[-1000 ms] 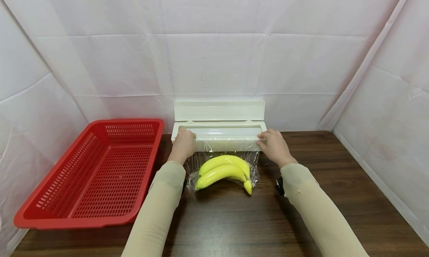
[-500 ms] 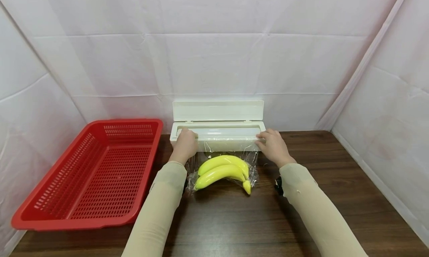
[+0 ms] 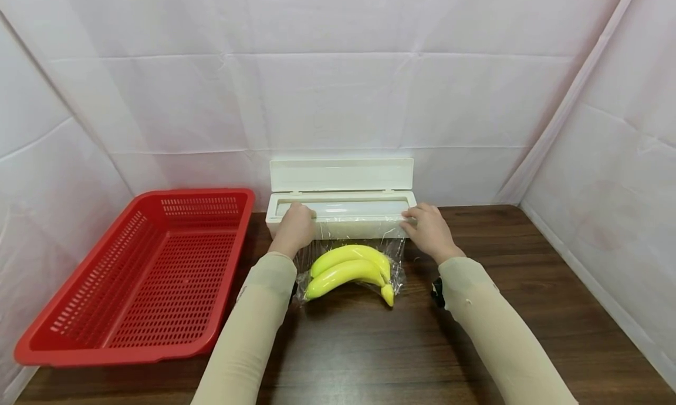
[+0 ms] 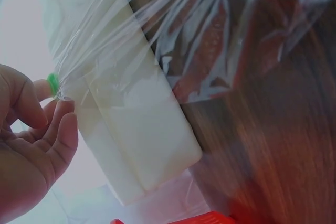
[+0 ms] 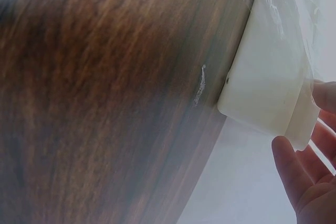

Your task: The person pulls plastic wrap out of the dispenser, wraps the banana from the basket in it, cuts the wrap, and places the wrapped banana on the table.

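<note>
A white cling film dispenser (image 3: 340, 196) stands at the back of the table, its lid (image 3: 341, 175) raised. Film (image 3: 397, 270) stretches from its front edge down over a bunch of yellow bananas (image 3: 351, 270). Near the left end of that edge, my left hand (image 3: 296, 226) pinches a small green slide cutter (image 4: 53, 84); the film bunches beside it in the left wrist view. My right hand (image 3: 430, 232) grips the dispenser's right end, with the thumb and fingers around the corner in the right wrist view. The bananas' far side lies under the film.
A red perforated basket (image 3: 232, 264) stands on the left of the dark wooden table (image 3: 369, 358). White cloth walls (image 3: 338, 105) rise at the back and both sides. A small film scrap (image 5: 200, 85) lies on the wood near the dispenser's right end.
My left hand has slid a little to the right along the dispenser's front edge. My right hand keeps its hold. The whole head view has shifted slightly.
</note>
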Tool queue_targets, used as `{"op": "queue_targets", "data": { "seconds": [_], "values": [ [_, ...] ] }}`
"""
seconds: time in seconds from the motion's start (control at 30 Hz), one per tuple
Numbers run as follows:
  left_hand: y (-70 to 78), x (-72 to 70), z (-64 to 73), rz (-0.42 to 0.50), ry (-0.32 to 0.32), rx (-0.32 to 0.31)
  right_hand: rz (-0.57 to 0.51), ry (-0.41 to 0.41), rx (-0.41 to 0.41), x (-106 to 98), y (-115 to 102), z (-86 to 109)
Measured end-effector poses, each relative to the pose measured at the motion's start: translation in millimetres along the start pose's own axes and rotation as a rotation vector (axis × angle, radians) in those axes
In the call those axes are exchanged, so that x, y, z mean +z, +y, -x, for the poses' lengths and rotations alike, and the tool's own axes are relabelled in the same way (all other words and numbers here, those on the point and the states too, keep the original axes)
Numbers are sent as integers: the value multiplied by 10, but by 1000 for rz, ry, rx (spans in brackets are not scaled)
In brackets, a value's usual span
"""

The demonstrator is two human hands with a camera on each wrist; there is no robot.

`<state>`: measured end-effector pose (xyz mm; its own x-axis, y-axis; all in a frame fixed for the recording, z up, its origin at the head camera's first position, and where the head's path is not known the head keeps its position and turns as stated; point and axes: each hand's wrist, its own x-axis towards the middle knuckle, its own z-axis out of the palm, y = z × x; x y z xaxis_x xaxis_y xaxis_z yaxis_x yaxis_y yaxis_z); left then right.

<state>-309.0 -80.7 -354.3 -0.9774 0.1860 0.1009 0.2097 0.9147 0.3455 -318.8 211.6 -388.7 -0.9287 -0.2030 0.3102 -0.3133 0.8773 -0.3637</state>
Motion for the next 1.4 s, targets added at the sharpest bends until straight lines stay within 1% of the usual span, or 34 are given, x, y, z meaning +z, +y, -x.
{"op": "queue_targets", "data": {
  "seconds": [0.13,0.23,0.33,0.53,0.7,0.77,0.83,0.93,1.03,1.27,1.4],
  "values": [
    [8,-21,-6,40,-36,-29,5,2,0,-4,-2,-3],
    [16,-43,-11,52,-59,-42,4,0,-1,-4,0,-5],
    [29,-67,-18,35,-75,-33,6,1,0,3,4,-4],
    [60,-123,-30,29,-125,-18,3,-7,3,4,12,8],
    [88,-204,-59,-6,-148,16,-3,-10,14,-21,-2,-11],
    [97,-225,-63,-15,-158,16,-7,-10,18,-27,-5,-19],
    [107,-233,-61,-3,-174,2,-9,-12,17,-24,0,-22],
    [109,-219,-55,5,-185,-14,-4,-12,9,-13,9,-22],
    [113,-202,-57,5,-181,-19,9,-4,0,-2,18,-20],
    [129,-166,-72,-28,-180,-1,26,1,8,13,46,-3],
    [137,-161,-77,-22,-172,0,34,7,7,6,51,-3]
  ]
}}
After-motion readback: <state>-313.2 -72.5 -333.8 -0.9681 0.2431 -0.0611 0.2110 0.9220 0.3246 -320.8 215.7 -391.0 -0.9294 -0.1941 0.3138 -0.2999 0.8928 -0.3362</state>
